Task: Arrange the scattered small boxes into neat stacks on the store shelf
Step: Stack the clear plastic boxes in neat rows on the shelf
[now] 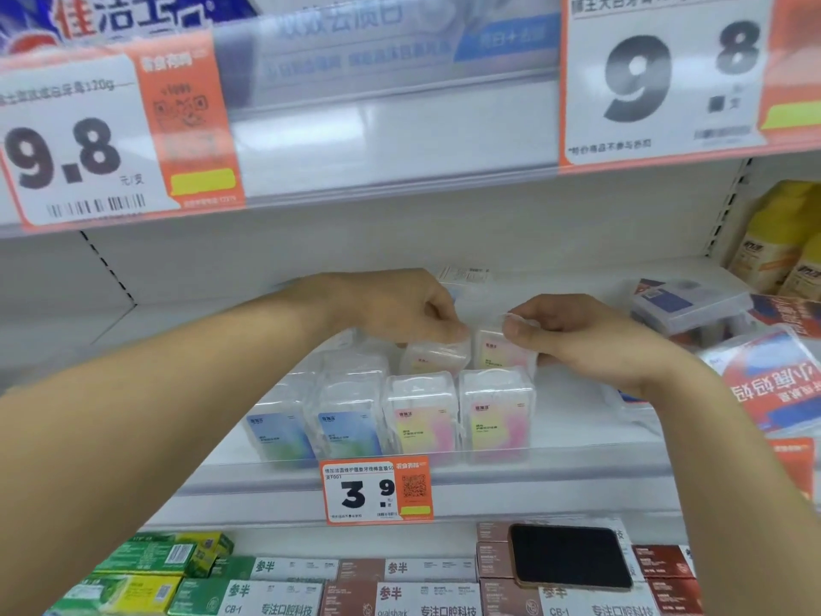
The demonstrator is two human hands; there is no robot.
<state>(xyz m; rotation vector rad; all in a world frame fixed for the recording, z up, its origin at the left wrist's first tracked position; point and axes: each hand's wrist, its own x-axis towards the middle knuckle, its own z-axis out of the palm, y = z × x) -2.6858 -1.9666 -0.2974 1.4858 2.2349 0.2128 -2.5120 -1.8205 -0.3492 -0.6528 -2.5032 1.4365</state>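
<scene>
- Phone [571, 555] nearest, lying on boxed stock on the lower shelf.
- Left hand [411, 306] pinches the top of a clear small box [437, 355] in the back row; right hand [551, 331] pinches its neighbour [500, 353].
- Both boxes upright, directly below the fingers, behind the front row [391, 422]; hands equally near.

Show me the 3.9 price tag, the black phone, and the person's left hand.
3.9 price tag [377, 490]: head view, its white middle.
Black phone [571, 557]: head view, screen centre.
Left hand [406, 306]: head view, its back.
</scene>
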